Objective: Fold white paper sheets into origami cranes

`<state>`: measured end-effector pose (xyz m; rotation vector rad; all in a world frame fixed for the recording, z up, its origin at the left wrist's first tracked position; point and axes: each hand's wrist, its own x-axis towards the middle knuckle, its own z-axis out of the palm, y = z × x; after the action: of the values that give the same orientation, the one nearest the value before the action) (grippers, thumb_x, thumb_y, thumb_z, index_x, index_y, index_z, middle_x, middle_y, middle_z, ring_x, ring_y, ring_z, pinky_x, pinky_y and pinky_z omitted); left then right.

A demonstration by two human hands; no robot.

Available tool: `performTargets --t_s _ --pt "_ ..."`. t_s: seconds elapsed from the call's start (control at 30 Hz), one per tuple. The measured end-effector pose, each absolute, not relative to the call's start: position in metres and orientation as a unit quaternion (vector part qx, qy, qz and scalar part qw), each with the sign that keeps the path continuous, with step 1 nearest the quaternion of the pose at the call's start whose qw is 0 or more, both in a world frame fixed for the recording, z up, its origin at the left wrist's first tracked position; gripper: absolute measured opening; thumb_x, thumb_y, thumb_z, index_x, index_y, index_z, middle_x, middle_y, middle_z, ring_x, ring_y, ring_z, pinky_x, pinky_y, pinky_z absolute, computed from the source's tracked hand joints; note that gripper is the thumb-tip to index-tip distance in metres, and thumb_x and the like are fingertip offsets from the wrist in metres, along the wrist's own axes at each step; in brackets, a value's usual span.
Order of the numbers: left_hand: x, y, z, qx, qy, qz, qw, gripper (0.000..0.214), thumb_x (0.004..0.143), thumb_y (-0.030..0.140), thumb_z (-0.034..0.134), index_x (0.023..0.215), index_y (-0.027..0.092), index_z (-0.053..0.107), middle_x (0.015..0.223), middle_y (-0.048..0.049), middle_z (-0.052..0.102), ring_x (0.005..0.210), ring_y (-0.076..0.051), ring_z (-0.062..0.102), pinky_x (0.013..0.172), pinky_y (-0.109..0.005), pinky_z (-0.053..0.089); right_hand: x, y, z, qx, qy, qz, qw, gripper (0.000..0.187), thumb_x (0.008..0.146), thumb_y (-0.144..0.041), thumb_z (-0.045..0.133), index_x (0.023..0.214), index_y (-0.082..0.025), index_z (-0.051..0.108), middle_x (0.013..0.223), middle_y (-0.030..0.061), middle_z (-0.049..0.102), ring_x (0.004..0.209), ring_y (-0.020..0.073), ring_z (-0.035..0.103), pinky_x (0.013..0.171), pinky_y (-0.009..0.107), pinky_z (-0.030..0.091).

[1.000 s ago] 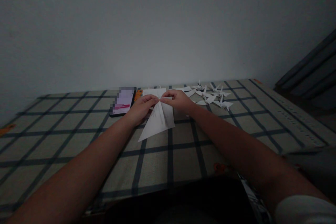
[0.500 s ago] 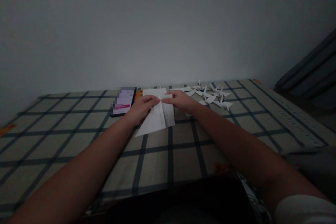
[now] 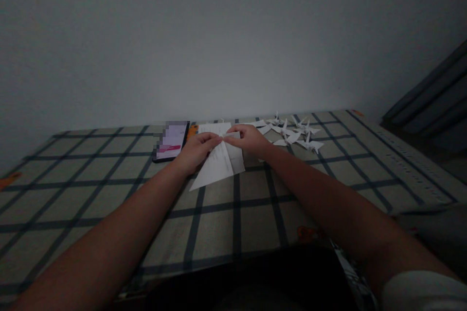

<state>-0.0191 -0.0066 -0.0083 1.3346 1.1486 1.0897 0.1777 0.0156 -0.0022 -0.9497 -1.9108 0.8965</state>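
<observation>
Between my hands is a partly folded sheet of white paper point(image 3: 218, 167), its loose lower part fanning out toward me above the checked cloth. Faint print shows on its surface. My left hand point(image 3: 199, 150) is closed, pinching the top of the paper between thumb and fingers. My right hand point(image 3: 250, 140) is closed on the same upper edge from the other side, thumb tip close to the left thumb. The fingers behind the paper are hidden. Just beyond it lies more white paper point(image 3: 211, 128) on the cloth.
A phone point(image 3: 171, 141) with a lit, partly blurred screen lies to the left. Several folded paper cranes point(image 3: 286, 131) sit at the back right. The checked tablecloth point(image 3: 120, 170) reaches to the grey wall point(image 3: 233, 39). Dark drapery point(image 3: 438, 97) hangs at the far right.
The lower edge of the paper has shifted slightly right and its right flap has tilted up a little. My right hand has moved slightly; both hands keep their pinch.
</observation>
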Motion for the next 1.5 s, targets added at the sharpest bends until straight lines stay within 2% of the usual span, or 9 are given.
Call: performTargets --t_s 0.17,0.27,0.53,0.63,0.87,1.03,1.2,1.3,1.5 --pt "-0.019 -0.008 -0.006 0.55 0.476 0.467 0.502 0.037 0.063 0.047 0.084 0.078 0.017 0.07 0.062 0.0019 0.061 0.051 -0.011 0.05 0.051 -0.024 0.035 0.178 0.019 -0.011 -0.345 -0.698 0.486 0.396 0.032 0.077 -0.035 0.076 0.102 -0.015 0.072 0.105 0.0079 0.074 0.088 0.016 0.064 0.079 0.029 0.048" --pt "-0.019 -0.008 -0.005 0.536 0.474 0.472 0.516 0.036 0.062 0.045 0.085 0.079 0.017 0.07 0.063 0.0019 0.062 0.052 -0.011 0.052 0.051 -0.023 0.036 0.18 0.019 -0.012 -0.368 -0.676 0.512 0.38 0.031 0.077 -0.036 0.078 0.1 -0.014 0.074 0.103 0.009 0.075 0.085 0.0166 0.065 0.075 0.029 0.05" --pt "-0.019 -0.011 -0.005 0.538 0.448 0.434 0.567 0.034 0.061 0.042 0.087 0.073 0.016 0.069 0.061 0.0008 0.063 0.05 -0.011 0.054 0.049 -0.023 0.038 0.181 0.023 -0.016 -0.335 -0.653 0.552 0.397 0.029 0.077 -0.033 0.079 0.099 -0.015 0.074 0.103 0.0073 0.076 0.085 0.0155 0.066 0.078 0.029 0.051" --pt "-0.018 -0.011 -0.003 0.525 0.444 0.434 0.582 0.035 0.06 0.041 0.088 0.074 0.015 0.069 0.064 -0.0003 0.066 0.052 -0.012 0.056 0.051 -0.024 0.041 0.181 0.024 -0.017 -0.332 -0.665 0.539 0.395 0.03 0.077 -0.036 0.078 0.099 -0.015 0.074 0.1 0.0064 0.075 0.083 0.0149 0.065 0.077 0.028 0.05" --pt "-0.018 -0.009 -0.004 0.489 0.443 0.454 0.599 0.038 0.056 0.039 0.091 0.074 0.014 0.068 0.065 -0.0012 0.067 0.055 -0.014 0.06 0.054 -0.025 0.046 0.18 0.02 -0.007 -0.351 -0.733 0.408 0.417 0.028 0.08 -0.038 0.074 0.09 -0.012 0.074 0.089 0.0058 0.072 0.081 0.0162 0.061 0.074 0.029 0.047" --pt "-0.019 -0.007 -0.006 0.483 0.424 0.477 0.599 0.036 0.06 0.038 0.09 0.076 0.015 0.068 0.068 -0.0006 0.069 0.057 -0.013 0.061 0.056 -0.024 0.047 0.18 0.021 -0.011 -0.326 -0.692 0.502 0.403 0.032 0.077 -0.035 0.077 0.102 -0.014 0.073 0.101 0.0069 0.074 0.087 0.0164 0.064 0.077 0.029 0.05" --pt "-0.02 -0.007 -0.008 0.486 0.421 0.458 0.614 0.034 0.063 0.036 0.089 0.083 0.014 0.072 0.073 -0.0029 0.072 0.06 -0.015 0.065 0.058 -0.025 0.05 0.182 0.021 -0.013 -0.34 -0.666 0.537 0.39 0.031 0.077 -0.036 0.078 0.099 -0.014 0.074 0.1 0.0072 0.075 0.08 0.0157 0.063 0.07 0.028 0.05" --pt "-0.019 -0.008 -0.008 0.494 0.422 0.44 0.62 0.038 0.062 0.035 0.089 0.09 0.013 0.074 0.08 -0.006 0.075 0.066 -0.018 0.069 0.063 -0.028 0.054 0.183 0.022 -0.014 -0.332 -0.663 0.542 0.395 0.032 0.077 -0.036 0.078 0.1 -0.015 0.073 0.101 0.0073 0.075 0.081 0.0162 0.064 0.069 0.028 0.051" --pt "-0.017 -0.011 -0.003 0.488 0.426 0.442 0.62 0.038 0.06 0.033 0.089 0.086 0.012 0.073 0.078 -0.006 0.075 0.063 -0.017 0.068 0.061 -0.028 0.053 0.181 0.021 -0.014 -0.352 -0.676 0.507 0.402 0.03 0.078 -0.038 0.077 0.096 -0.014 0.073 0.095 0.0071 0.073 0.08 0.0173 0.064 0.072 0.031 0.05"
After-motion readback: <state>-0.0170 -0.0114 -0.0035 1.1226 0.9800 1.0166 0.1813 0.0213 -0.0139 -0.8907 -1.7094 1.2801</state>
